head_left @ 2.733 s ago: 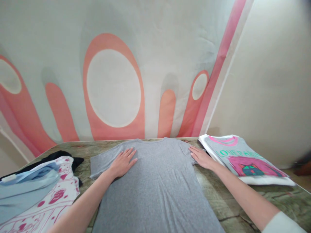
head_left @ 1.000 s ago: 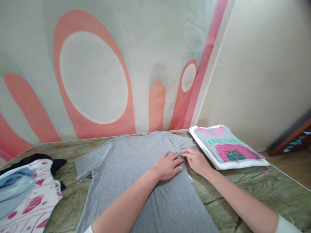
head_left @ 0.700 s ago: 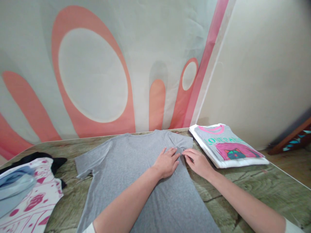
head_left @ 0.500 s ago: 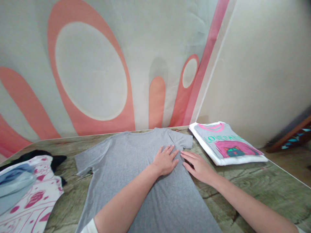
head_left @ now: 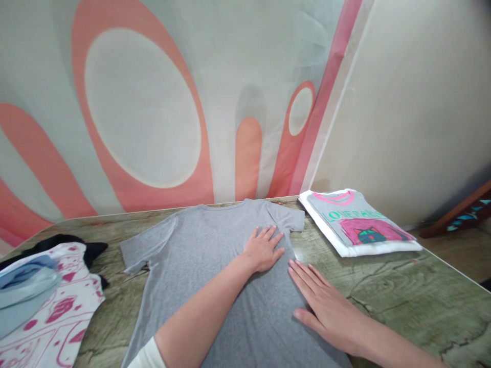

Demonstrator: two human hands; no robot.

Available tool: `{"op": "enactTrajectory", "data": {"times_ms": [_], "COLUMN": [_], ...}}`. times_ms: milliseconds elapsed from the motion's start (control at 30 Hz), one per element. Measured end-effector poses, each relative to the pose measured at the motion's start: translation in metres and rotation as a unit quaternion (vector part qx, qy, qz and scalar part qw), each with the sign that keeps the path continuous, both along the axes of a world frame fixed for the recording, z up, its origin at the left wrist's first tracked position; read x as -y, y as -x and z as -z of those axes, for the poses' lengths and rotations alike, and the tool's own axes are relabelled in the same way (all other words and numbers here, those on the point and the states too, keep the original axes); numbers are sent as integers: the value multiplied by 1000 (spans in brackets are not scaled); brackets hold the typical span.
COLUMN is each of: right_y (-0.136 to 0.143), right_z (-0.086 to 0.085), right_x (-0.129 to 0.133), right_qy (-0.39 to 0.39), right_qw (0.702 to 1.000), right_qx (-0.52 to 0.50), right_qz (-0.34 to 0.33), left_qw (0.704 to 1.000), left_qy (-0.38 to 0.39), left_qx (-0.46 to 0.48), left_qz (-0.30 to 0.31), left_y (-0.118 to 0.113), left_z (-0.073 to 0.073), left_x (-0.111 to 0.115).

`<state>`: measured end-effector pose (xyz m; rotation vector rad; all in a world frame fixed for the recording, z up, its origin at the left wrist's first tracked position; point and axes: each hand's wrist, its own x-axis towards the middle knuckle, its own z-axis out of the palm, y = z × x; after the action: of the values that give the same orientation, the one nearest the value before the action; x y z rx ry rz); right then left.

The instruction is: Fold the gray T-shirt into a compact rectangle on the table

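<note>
A grey short-sleeved T-shirt lies spread on the wood-patterned table, its neckline at the far edge and both sleeves out to the sides. My left hand rests flat on the shirt's upper right part, fingers spread. Lower down, my right hand lies along the shirt's right side edge, palm down, fingers stretched and thumb apart. Neither hand grips the cloth. The shirt's bottom hem is out of view.
At the back right is a stack of folded shirts, topped by one with a cat print. A pile of loose clothes lies on the left. The table meets a patterned wall panel behind.
My right hand has moved down along the shirt's right edge, toward me, and its fingers have straightened. My left hand has stayed in place on the shirt.
</note>
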<state>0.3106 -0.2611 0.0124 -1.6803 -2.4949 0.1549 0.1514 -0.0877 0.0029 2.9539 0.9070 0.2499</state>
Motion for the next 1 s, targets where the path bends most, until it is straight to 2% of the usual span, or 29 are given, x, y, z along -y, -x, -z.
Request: {"op": "enactTrajectory", "data": {"times_ms": [133,233,300,400,467,533,633,733,900,1000], "right_y": [-1,3,5,5,4,3,2,0,-5,-7], "right_z": [-1,-6,-8,-8,-6,-4,-1,1,3,4], "right_x": [14,17,15,13,12,12,12,9,4,6], "right_qy": [-7,-16,-14,4,14,19,17,14,13,8], "right_qw": [1000,999,999,999,999,998,999,999,999,999], "right_qx": [10,11,9,9,8,6,0,-10,-14,-12], "right_qz": [-8,-27,-40,-52,-52,-51,-51,-43,-35,-31], "left_qw": [1000,1000,997,970,938,919,917,922,930,947], "left_qy": [12,20,23,57,88,91,65,45,38,3], "left_qx": [4,0,-16,-66,-80,-64,-33,-22,-8,2], "left_qz": [8,-15,-77,-227,-326,-379,-391,-383,-366,-322], "left_y": [-1,7,19,45,62,74,80,76,72,77], "left_z": [-3,-14,-22,-28,-23,-14,0,5,-9,-17], "left_x": [-1,-10,-22,-44,-57,-67,-75,-77,-73,-53]}}
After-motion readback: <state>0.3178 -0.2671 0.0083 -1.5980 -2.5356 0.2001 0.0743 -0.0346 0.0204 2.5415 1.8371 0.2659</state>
